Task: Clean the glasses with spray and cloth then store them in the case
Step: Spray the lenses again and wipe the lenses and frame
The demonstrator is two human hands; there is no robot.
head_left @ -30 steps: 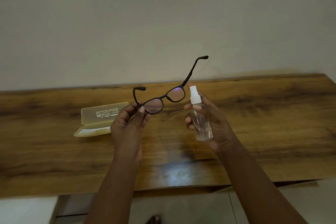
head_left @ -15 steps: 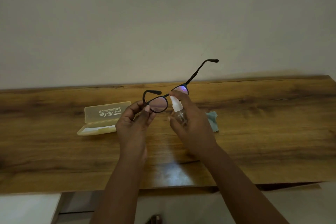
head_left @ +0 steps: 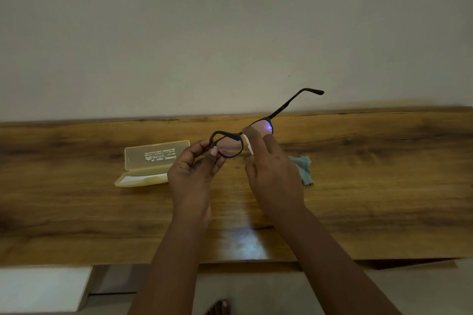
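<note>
My left hand (head_left: 194, 171) pinches the left rim of the black-framed glasses (head_left: 284, 106), held above the wooden table with one temple pointing up and right. My right hand (head_left: 271, 174) is wrapped around the small clear spray bottle (head_left: 248, 144); only its white nozzle shows, right beside the lenses, with my index finger on top. A light blue cloth (head_left: 304, 166) lies on the table behind my right hand, partly hidden. The open yellowish glasses case (head_left: 151, 158) lies on the table to the left of my left hand.
The wooden table (head_left: 384, 186) runs along a plain wall. Its front edge is just below my forearms. A white surface (head_left: 43, 286) sits low at the left, and the floor shows beneath the table.
My right hand has turned the bottle and brought its nozzle up against the lenses, so the bottle body is now hidden. The glasses have shifted slightly right and tilted flatter. The cloth has come into view.
</note>
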